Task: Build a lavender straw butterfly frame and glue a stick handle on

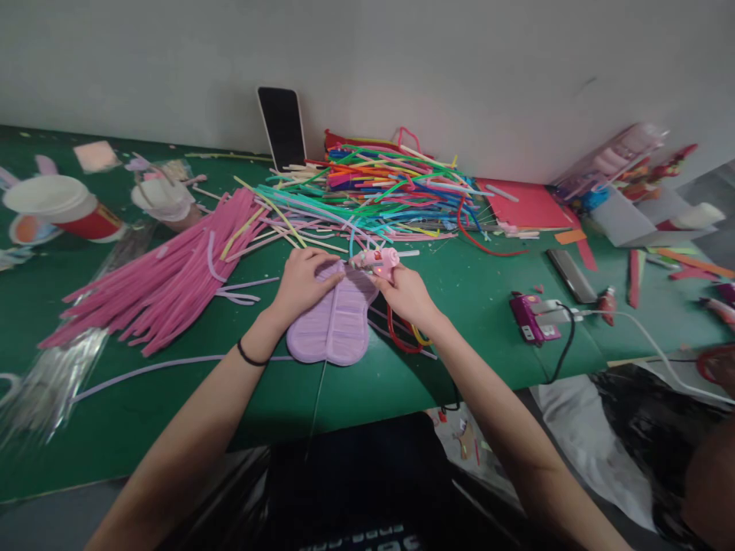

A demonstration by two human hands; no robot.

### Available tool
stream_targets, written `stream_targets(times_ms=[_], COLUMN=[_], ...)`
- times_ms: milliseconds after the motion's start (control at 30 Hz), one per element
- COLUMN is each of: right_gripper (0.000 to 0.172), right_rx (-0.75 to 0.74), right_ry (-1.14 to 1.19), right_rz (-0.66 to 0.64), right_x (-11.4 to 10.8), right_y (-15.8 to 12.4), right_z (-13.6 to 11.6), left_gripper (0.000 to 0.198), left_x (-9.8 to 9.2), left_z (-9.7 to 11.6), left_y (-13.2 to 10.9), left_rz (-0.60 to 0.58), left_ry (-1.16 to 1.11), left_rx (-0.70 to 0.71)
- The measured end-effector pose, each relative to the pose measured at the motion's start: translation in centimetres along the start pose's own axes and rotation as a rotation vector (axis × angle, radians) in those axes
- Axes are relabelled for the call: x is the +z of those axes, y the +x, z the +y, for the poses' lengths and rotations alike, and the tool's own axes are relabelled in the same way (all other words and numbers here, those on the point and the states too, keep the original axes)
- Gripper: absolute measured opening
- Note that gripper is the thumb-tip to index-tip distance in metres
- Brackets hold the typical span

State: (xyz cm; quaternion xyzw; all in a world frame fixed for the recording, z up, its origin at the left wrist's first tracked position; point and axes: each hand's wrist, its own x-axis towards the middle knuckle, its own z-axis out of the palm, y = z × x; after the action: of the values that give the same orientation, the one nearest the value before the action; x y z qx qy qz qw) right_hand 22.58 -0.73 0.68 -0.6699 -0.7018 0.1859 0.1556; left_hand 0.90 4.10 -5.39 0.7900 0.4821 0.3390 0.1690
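A flat lilac piece [348,325], built from rows of pipe cleaners with a rounded, lobed outline, lies on the green table. My left hand [306,283] grips its upper left edge, thumb on top and fingers along the rim. In my right hand [405,291] is a small pink glue gun [377,262], its nozzle pointing left at the top edge of the lilac piece, close to my left fingertips. Whether the nozzle touches the piece I cannot tell. A long lilac pipe cleaner [155,367] stretches left from beside the piece.
A pink pipe cleaner bundle [166,275] lies left, near a lidded cup [63,207]. Behind are a heap of coloured pipe cleaners [390,191] and a phone [282,126] against the wall. Right are a purple power strip [528,320] with cables and a red sheet [522,205].
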Motion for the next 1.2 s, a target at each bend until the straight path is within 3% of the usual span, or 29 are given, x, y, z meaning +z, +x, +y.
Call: stream_targets(times_ms=[1200], right_gripper=[0.032], right_rx=[0.091], right_ry=[-0.091], right_rz=[0.018], right_x=[-1.3], right_y=[-2.3], right_z=[1.6], left_gripper=[0.037], left_x=[0.0], left_z=[-0.3], left_y=[-0.1], left_rz=[0.018], left_ry=[0.037], left_rx=[0.026])
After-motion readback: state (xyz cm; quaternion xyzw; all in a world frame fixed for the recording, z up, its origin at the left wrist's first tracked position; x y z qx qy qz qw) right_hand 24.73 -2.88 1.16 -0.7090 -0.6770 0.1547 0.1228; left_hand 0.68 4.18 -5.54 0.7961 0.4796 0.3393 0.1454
